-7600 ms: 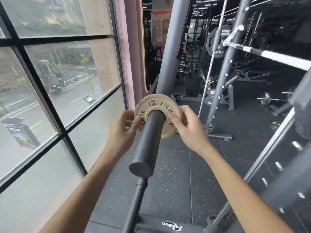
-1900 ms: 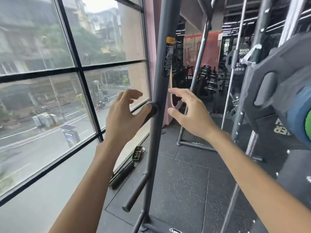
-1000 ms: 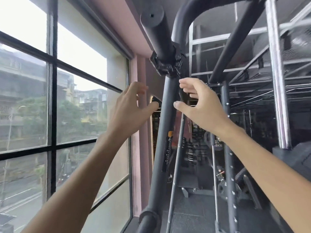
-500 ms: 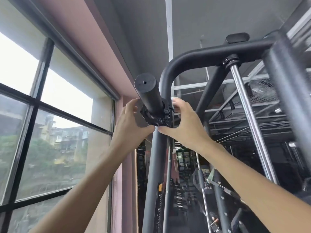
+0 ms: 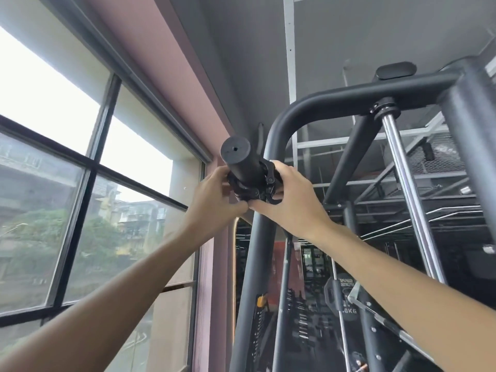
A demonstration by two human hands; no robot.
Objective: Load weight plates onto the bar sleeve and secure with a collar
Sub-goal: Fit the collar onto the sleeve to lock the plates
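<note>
Beside the tall gym window [image 5: 80, 167], I am reaching overhead with my left hand [image 5: 214, 197] and right hand [image 5: 290, 197] both closing around the black clamp-style collar [image 5: 257, 187] encircling the black cylindrical storage peg [image 5: 241, 162], apparently unclasping it for the bar.

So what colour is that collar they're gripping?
Black, like the sleeve; the collar shows in the head view.

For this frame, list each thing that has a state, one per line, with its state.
collar: on the peg, gripped from both sides; latch position unclear
peg: high on the rack, end bare, no plate visible
left hand: closed on the collar
right hand: closed on the collar
</note>
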